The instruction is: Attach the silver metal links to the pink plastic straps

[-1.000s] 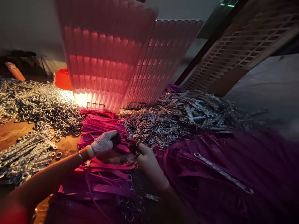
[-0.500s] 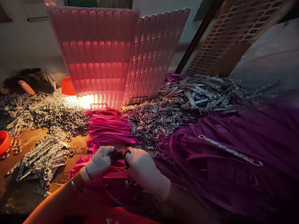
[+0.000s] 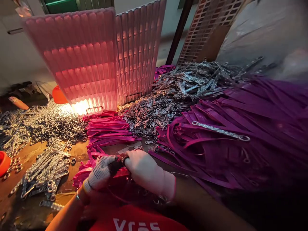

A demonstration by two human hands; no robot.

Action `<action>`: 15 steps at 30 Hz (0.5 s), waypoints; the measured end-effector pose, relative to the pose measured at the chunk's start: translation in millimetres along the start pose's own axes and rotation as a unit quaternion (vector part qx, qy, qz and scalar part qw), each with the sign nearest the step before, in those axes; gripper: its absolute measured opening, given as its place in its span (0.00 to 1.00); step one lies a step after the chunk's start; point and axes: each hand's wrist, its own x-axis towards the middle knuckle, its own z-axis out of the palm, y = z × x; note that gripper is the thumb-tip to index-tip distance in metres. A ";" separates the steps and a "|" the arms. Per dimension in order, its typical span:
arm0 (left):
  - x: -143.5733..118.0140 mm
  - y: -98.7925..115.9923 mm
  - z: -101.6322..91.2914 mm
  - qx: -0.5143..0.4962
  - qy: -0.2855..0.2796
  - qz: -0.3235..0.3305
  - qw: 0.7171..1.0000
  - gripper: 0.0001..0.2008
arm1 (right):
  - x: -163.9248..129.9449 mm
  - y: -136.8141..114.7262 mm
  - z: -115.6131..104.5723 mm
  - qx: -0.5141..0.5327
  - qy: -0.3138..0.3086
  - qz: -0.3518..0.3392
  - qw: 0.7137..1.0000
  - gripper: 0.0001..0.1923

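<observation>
Both hands are meeting at the near edge of a worn wooden bench (image 3: 26, 154). The left hand (image 3: 101, 171), in a white knitted glove with a dotted grip texture, is closing its fingers around a small dark piece (image 3: 115, 165); what that piece is cannot be told. The right hand (image 3: 144, 170), in a smooth pale glove, is curling its thumb and fingers against the same dark piece from the other side, so the two hands are touching. Directly under them a magenta strap (image 3: 120, 174), flat and narrow, is lying across the bench edge among others of its kind.

Behind the hands a neat stack of flat magenta straps (image 3: 108, 131) is glowing under a lamp. To the right a far larger, loose heap of purple straps (image 3: 240, 128) is spreading out, with one long flat perforated metal strip (image 3: 220, 131), ring-ended, lying on top. Between and behind them a pile of small shiny metal rings and links (image 3: 154, 115) is catching the light. On the left, similar rings (image 3: 55, 125) are lying scattered, and a bundle of short metal strips (image 3: 45, 175) is resting near the left forearm. Two ribbed translucent panels (image 3: 79, 61) are standing upright behind the lamp.
</observation>
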 end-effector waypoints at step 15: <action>7.7 -6.0 6.1 0.000 -0.006 -0.002 1.000 0.11 | 0.8 -8.1 -10.5 0.054 -0.039 0.104 0.992 0.17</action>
